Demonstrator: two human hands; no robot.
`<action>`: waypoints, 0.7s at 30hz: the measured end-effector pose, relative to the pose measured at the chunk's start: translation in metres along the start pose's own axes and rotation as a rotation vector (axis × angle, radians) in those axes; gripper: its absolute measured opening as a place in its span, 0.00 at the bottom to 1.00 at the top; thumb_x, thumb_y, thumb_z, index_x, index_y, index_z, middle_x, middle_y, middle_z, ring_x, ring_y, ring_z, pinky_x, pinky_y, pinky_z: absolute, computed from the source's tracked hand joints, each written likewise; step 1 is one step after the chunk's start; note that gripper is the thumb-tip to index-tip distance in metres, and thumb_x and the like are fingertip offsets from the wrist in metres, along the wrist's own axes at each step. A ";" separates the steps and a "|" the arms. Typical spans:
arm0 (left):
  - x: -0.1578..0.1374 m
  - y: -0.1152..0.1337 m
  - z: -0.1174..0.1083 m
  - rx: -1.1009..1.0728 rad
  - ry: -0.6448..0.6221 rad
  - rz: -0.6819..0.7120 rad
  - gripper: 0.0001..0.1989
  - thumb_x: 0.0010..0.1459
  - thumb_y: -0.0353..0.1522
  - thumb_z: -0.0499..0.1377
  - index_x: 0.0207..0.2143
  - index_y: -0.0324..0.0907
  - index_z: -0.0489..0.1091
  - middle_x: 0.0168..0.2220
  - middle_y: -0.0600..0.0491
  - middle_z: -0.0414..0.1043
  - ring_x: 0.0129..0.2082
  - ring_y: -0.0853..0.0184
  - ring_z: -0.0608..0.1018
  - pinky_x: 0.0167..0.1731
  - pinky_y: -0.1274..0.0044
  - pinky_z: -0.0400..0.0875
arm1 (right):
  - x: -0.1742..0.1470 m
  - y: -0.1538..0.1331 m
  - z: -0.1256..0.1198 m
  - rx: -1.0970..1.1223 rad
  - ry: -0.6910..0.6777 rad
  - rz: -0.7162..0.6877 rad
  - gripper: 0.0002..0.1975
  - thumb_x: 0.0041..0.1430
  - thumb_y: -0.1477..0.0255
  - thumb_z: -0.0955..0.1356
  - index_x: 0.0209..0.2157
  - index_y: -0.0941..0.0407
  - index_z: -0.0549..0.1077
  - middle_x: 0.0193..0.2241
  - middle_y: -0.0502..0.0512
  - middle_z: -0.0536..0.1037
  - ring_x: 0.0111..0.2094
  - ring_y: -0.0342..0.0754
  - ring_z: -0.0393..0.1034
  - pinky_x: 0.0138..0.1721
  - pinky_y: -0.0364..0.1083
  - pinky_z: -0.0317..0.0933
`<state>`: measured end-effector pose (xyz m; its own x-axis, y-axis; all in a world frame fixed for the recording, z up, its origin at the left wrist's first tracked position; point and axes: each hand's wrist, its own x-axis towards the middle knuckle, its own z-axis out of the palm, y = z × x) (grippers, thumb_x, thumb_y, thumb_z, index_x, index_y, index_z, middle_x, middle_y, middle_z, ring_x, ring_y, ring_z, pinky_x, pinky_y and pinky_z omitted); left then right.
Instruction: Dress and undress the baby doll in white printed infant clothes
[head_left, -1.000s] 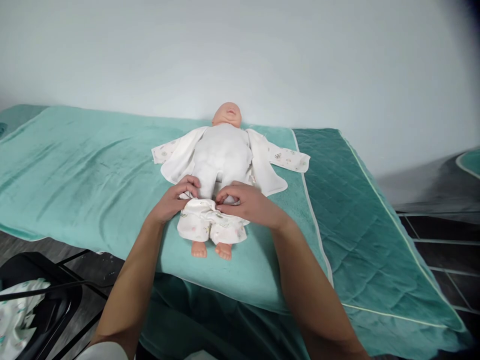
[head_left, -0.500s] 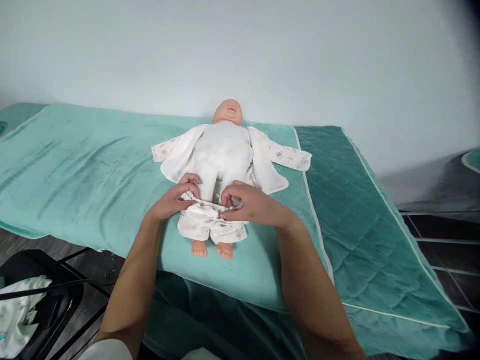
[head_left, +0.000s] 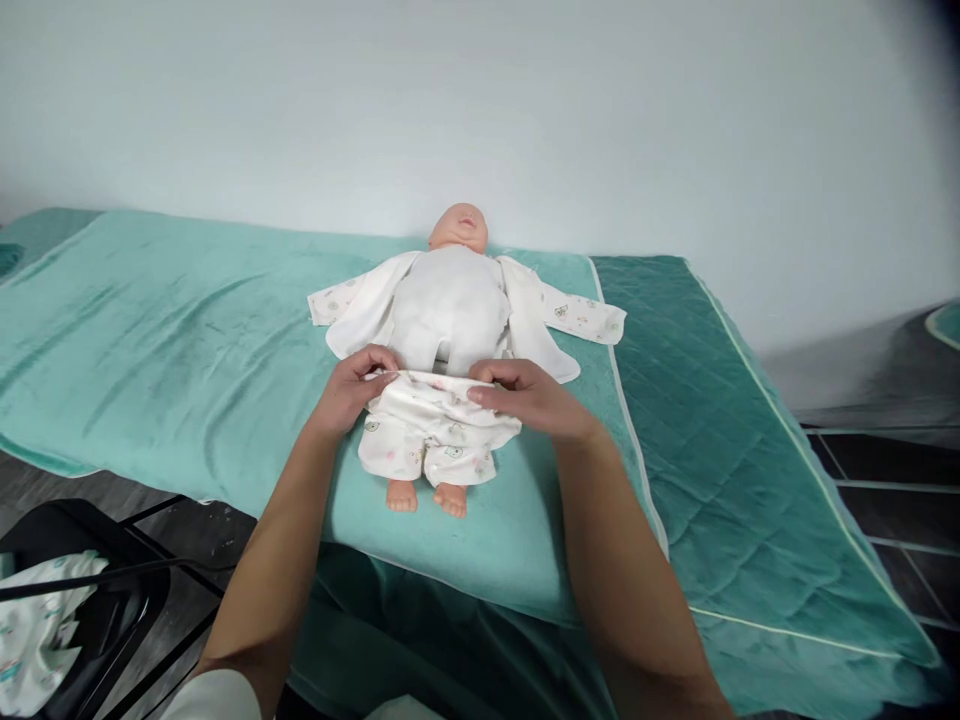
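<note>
A baby doll (head_left: pixel 450 300) with a white cloth body lies on its back, feet toward me. Its printed white jacket (head_left: pixel 360 305) is spread open beneath it, sleeves out to both sides. Small printed pants (head_left: pixel 431 430) cover the doll's lower legs, and both bare feet stick out of the cuffs. At the left end of the waistband, my left hand (head_left: pixel 360 385) pinches the fabric between thumb and fingers. My right hand (head_left: pixel 529 395) grips the same waistband on the right. Stretched between both hands, the band crosses the doll's thighs.
A light green sheet (head_left: pixel 187 330) covers the bed, with a darker quilted cover (head_left: pixel 735 440) to the right. Behind stands a pale wall (head_left: pixel 480 110). At lower left, a black chair (head_left: pixel 135 590) holds a patterned white cloth (head_left: pixel 45 630).
Both hands have drawn the pants' waistband up the doll's legs, toward its body. My right hand has also shifted to the right, pulling the band wider and flatter.
</note>
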<state>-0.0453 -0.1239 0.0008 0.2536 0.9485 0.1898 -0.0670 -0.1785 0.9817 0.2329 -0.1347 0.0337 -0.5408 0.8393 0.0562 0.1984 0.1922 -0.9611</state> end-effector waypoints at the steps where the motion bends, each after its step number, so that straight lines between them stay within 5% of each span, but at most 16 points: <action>1: 0.004 0.004 0.003 -0.019 0.044 -0.033 0.12 0.55 0.40 0.70 0.32 0.41 0.75 0.33 0.52 0.72 0.33 0.68 0.72 0.34 0.77 0.65 | 0.000 0.005 -0.001 0.061 0.063 0.031 0.26 0.61 0.49 0.71 0.24 0.55 0.63 0.23 0.47 0.60 0.26 0.41 0.53 0.28 0.44 0.47; 12: 0.078 0.030 0.002 -0.082 0.229 -0.170 0.10 0.46 0.33 0.71 0.28 0.39 0.74 0.23 0.56 0.68 0.22 0.74 0.65 0.22 0.79 0.55 | 0.020 0.039 -0.006 0.283 0.591 0.068 0.21 0.52 0.53 0.74 0.27 0.54 0.66 0.23 0.47 0.60 0.25 0.41 0.51 0.27 0.43 0.47; 21: 0.113 -0.005 0.007 -0.073 0.293 -0.022 0.08 0.49 0.33 0.69 0.30 0.40 0.74 0.29 0.55 0.72 0.30 0.71 0.71 0.33 0.78 0.65 | 0.035 0.053 -0.007 0.179 0.780 0.013 0.21 0.56 0.50 0.70 0.36 0.52 0.65 0.28 0.47 0.63 0.28 0.43 0.57 0.31 0.43 0.56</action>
<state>-0.0091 -0.0174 0.0180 -0.0333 0.9889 0.1449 -0.1361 -0.1482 0.9795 0.2298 -0.0916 -0.0133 0.2011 0.9673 0.1544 0.0310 0.1512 -0.9880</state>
